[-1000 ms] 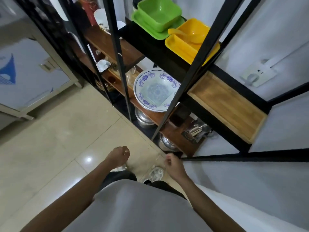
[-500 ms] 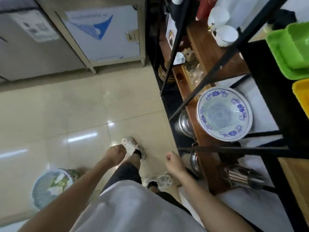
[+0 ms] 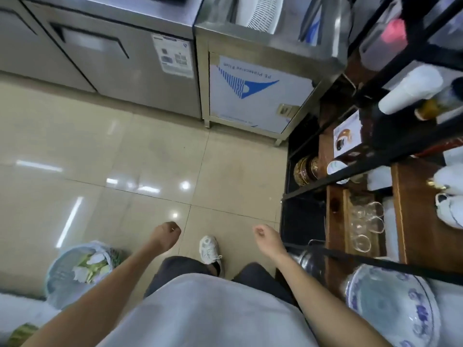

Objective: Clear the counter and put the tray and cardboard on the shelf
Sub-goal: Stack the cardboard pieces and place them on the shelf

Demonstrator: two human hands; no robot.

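My left hand hangs low over the tiled floor, curled into a loose fist with nothing in it. My right hand is beside it, fingers also curled and holding nothing, just left of the black metal shelf. The shelf stands along the right side with wooden boards. The steel counter lies ahead at the top of the view. No tray or cardboard shows in this view.
The shelf holds several glass cups, a blue-and-white bowl, white teaware and a small box. A bin with scraps stands at lower left. Steel cabinets line the far side. My shoe is on the floor.
My view has swung left away from the shelf toward the steel counter and cabinets. Both hands stay low and curled, holding nothing; the green and yellow trays have left the view.
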